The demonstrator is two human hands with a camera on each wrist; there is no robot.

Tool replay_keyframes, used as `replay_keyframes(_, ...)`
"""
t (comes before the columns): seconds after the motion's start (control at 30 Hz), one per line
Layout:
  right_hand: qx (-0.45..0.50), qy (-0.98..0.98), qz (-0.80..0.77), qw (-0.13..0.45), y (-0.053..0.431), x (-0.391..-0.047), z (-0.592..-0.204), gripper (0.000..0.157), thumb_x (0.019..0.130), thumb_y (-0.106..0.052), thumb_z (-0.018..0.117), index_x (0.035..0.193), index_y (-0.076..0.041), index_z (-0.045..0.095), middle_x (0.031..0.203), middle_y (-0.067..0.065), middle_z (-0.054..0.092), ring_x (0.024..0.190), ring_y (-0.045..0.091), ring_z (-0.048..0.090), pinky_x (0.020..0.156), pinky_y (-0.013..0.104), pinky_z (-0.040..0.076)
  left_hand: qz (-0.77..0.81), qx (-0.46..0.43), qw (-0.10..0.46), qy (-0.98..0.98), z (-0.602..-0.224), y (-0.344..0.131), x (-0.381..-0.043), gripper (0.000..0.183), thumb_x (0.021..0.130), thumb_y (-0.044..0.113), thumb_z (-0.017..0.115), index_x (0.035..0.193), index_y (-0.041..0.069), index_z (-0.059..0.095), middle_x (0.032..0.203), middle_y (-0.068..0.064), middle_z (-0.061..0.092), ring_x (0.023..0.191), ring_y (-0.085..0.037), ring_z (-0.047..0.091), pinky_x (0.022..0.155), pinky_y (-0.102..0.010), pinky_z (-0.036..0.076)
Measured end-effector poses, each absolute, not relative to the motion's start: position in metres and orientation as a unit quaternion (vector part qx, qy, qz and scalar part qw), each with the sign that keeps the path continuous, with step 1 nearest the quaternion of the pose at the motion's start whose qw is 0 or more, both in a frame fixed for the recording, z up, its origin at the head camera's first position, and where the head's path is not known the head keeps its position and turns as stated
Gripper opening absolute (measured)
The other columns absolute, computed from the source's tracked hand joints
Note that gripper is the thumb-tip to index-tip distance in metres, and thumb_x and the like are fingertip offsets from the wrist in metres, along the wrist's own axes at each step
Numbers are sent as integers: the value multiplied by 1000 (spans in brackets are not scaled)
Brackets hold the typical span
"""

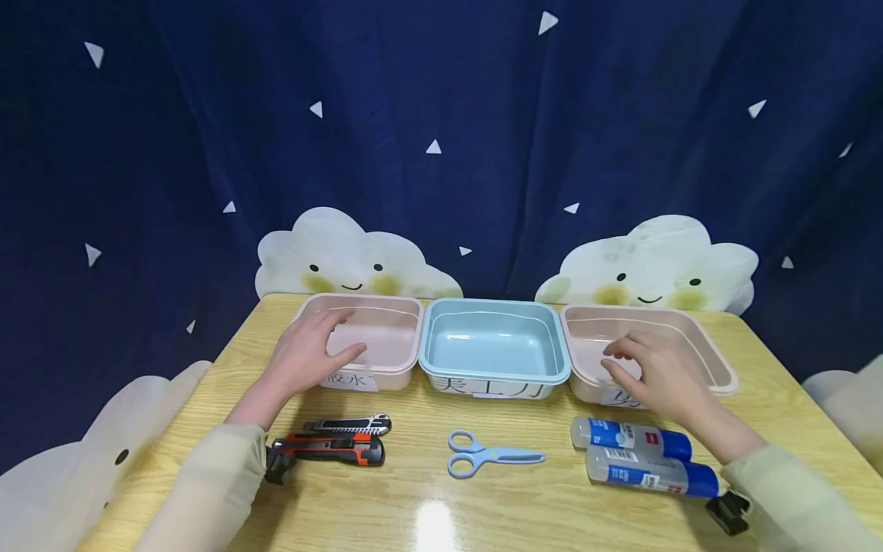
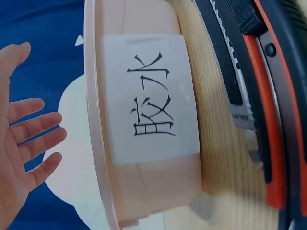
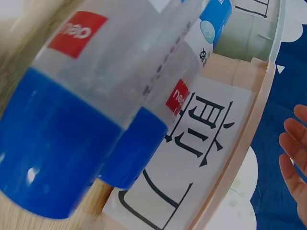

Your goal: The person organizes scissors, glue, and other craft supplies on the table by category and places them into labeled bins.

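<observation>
My left hand (image 1: 306, 350) hovers over the left pink bin (image 1: 393, 377), fingers spread and holding nothing. Its label shows large in the left wrist view. Over the right pink bin (image 1: 717, 376) is my right hand (image 1: 655, 373), with relaxed fingers and nothing in its grasp. Two utility knives lie below the left hand: a slim grey one (image 1: 348, 425) and a thicker red-and-black one (image 1: 331, 448). Light blue scissors (image 1: 493, 456) rest mid-table. Near the right forearm lie two glue bottles with blue caps, the rear one (image 1: 631, 437) and the front one (image 1: 651, 471).
A light blue bin (image 1: 493, 378) stands between the two pink ones, with a paper label on its front. The wooden table (image 1: 386, 514) carries everything. Behind it hangs a dark blue curtain (image 1: 483, 192) with white triangles and cloud shapes.
</observation>
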State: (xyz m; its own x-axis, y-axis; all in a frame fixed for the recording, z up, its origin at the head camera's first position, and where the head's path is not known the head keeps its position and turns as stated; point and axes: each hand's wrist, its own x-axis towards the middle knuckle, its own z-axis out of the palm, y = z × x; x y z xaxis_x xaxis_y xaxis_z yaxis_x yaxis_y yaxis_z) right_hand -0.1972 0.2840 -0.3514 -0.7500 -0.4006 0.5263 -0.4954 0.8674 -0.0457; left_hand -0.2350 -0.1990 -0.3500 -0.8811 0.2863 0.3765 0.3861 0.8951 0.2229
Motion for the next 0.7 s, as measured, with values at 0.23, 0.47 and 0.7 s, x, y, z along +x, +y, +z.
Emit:
replay_keyframes(0.23,258,-928,89,253,288,-185,-352,11,73,-18,72,73,-21,61,64,-13,50,59,5,44,52,21,40,-165,-147,180,-959,-353,-213,-228,40,81,47,61,105,14,63,100,-5,63,82,-21,55,70,-41,44)
replay_keyframes(0.47,269,-931,86,233,294,-171,-358,16,72,-19,75,73,-26,60,65,-18,45,60,0,39,52,18,37,-200,-107,156,-961,-361,-227,-223,46,83,45,60,112,10,60,118,-14,57,110,-36,50,90,-54,38)
replay_keyframes(0.7,290,-929,86,214,301,-156,-366,24,70,-23,77,72,-34,55,66,-23,40,58,-4,38,50,15,33,-225,-78,146,-960,-370,-238,-220,61,80,48,62,122,5,53,126,-18,49,116,-38,42,95,-56,30)
